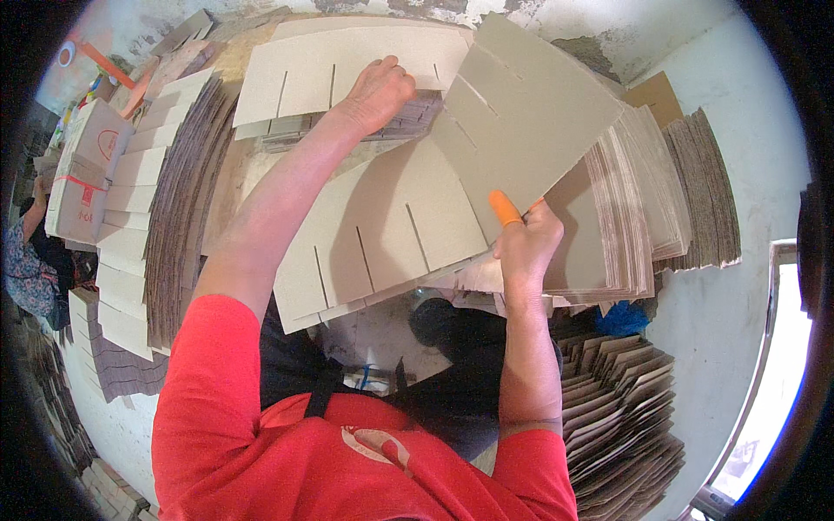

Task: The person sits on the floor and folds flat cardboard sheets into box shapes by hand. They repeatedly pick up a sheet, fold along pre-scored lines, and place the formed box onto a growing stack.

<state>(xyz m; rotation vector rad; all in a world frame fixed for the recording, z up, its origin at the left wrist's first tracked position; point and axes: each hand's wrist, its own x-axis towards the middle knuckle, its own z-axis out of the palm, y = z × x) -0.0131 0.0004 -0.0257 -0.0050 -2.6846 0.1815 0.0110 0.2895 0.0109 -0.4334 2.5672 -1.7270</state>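
My right hand (531, 234) grips the near corner of a plain-faced grey cardboard sheet (534, 98), which is tilted up and has several slits along its left side. An orange finger cot (505, 207) covers the thumb, pressed on the sheet's face. My left hand (384, 91) is curled over a far slotted cardboard sheet (306, 49); its fingertips are hidden, so I cannot tell whether they hold the edge. Before me lies a near slotted cardboard sheet (384, 234), its slits opening toward me, partly under the tilted sheet.
Cardboard stacks stand at the right (625, 208) and left (140, 169). A taped carton (88, 172) sits beyond the left stack. More cardboard pieces (619, 404) are piled low at the right by a wall (723, 156). Another person's arm (34, 211) shows at the far left.
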